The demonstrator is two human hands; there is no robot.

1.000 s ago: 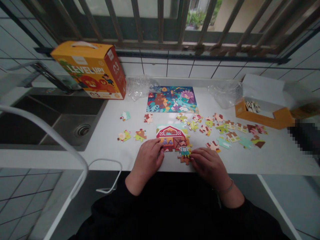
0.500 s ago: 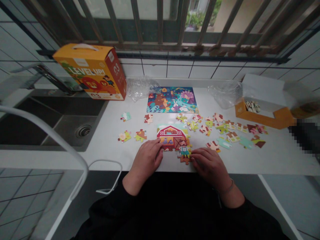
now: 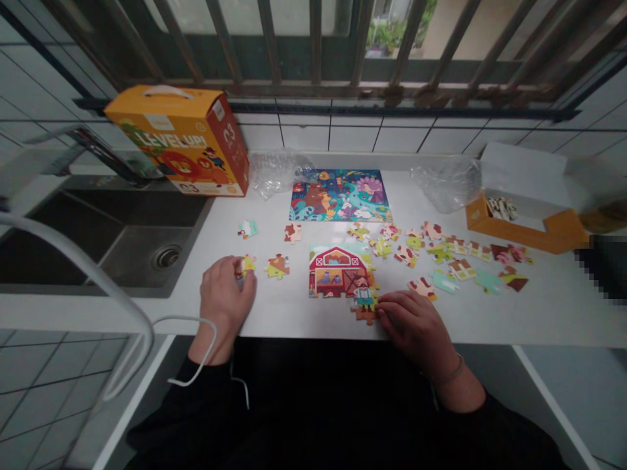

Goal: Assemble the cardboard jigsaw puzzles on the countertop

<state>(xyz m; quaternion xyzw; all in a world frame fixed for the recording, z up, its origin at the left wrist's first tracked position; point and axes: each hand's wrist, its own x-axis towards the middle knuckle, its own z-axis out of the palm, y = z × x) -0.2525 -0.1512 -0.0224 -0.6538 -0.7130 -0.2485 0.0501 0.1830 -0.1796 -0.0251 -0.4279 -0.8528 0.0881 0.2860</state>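
One yellow piece at left hand; right hand at farmer piece's edge; whether either grips, cannot tell.

The left hand has its back facing up, its fingers curled and its thumb held apart from them. The right hand has its back up too, with its fingers close together, pointing in to the left. The two hands are well apart. Both arms reach forward in black sleeves that stop before the wrists.
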